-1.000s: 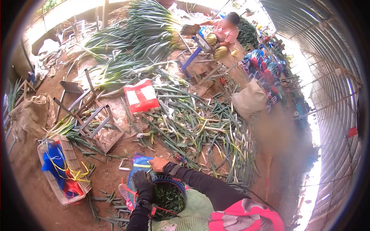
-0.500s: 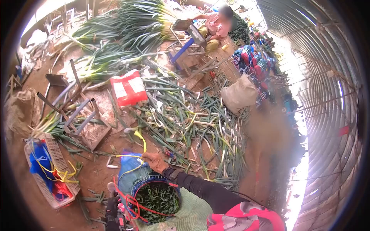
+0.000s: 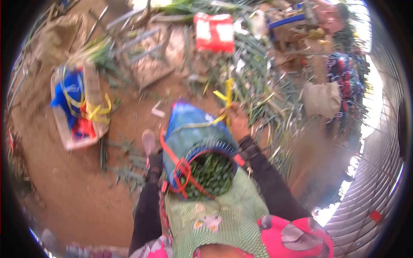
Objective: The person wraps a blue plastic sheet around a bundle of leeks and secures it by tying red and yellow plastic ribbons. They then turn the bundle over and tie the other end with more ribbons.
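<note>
A blue mesh bag (image 3: 183, 124) leans against my body, its round rim facing me. Green leafy pieces (image 3: 213, 174) show inside the opening. A red strap (image 3: 169, 150) runs along its left side and loops across the rim. My right hand (image 3: 237, 121) is closed at the bag's far right side, gripping a yellow strap (image 3: 229, 94) whose ends stick up past the fingers. Part of that yellow strap crosses the bag. My left hand (image 3: 155, 161) is at the bag's left side, dark and blurred, with its fingers hidden.
On the left, a pale crate (image 3: 61, 129) holds blue and red material and yellow straps. Green onions (image 3: 254, 60) cover the ground ahead, near a red and white sack (image 3: 214, 33). A metal frame (image 3: 144, 53) stands at the back. Another person (image 3: 329, 17) sits at upper right.
My view has swung left and downward, so the bag appears nearer the middle and more of my left arm shows. My right hand still grips the yellow strap.
</note>
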A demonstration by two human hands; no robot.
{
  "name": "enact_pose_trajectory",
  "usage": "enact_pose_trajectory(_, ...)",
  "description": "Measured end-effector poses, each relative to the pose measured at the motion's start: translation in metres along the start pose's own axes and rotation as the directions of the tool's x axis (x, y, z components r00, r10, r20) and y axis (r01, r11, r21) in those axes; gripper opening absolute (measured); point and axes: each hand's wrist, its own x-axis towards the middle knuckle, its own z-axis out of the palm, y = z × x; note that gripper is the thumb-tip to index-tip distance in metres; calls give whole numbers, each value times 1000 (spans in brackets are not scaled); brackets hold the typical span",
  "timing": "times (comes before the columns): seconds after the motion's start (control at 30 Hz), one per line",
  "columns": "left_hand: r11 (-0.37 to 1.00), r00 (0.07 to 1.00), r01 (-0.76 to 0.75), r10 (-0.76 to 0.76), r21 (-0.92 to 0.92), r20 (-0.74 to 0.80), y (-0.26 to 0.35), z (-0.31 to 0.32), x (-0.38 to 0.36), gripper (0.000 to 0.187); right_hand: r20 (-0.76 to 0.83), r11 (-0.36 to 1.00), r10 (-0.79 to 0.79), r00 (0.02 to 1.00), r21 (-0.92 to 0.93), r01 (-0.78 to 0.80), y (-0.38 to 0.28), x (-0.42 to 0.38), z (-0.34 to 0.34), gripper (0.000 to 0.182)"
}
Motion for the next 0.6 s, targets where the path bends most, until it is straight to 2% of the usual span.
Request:
enact_pose_trajectory(0.03,983,996,-81,73,-163,-51,-10,4,2,22,-16,957,96,995,275,-88,5,1,5,14)
enact_pose_trajectory(0.07,924,979,-195,161,-328,-127,-14,12,8,21,2,925,94,996,370,-88,9,5,5,20)
enact_pose_trajectory(0.13,954,982,-140,98,-267,-162,-11,18,5,19,12,876,155,988,460,-144,7,4,10,23)
enact_pose_trajectory(0.17,966,980,-113,70,-233,-187,-9,16,3,18,23,871,202,979,454,-191,11,4,9,25)
enact_pose_trajectory(0.23,856,991,-122,77,-502,-109,-34,24,9,16,45,857,284,958,437,-274,11,5,6,29)
enact_pose_trajectory(0.27,775,993,-116,91,-621,-72,-40,26,9,16,57,867,253,966,430,-252,4,7,9,29)
enact_pose_trajectory(0.33,446,973,206,4,-871,232,-53,18,-10,17,81,877,209,975,426,-223,-8,1,12,28)
enact_pose_trajectory(0.37,242,927,358,20,-902,374,-52,11,-13,17,112,876,215,970,417,-242,-9,2,11,26)
enact_pose_trajectory(0.47,147,940,317,87,-937,331,-50,10,-40,22,191,888,311,931,291,-357,-12,-2,13,24)
enact_pose_trajectory(0.53,126,959,277,28,-953,282,-43,9,-55,21,201,917,334,921,158,-367,-13,-7,18,21)
enact_pose_trajectory(0.6,-57,939,306,-149,-950,311,-10,-2,-79,21,266,942,309,913,50,-333,-12,-14,16,21)
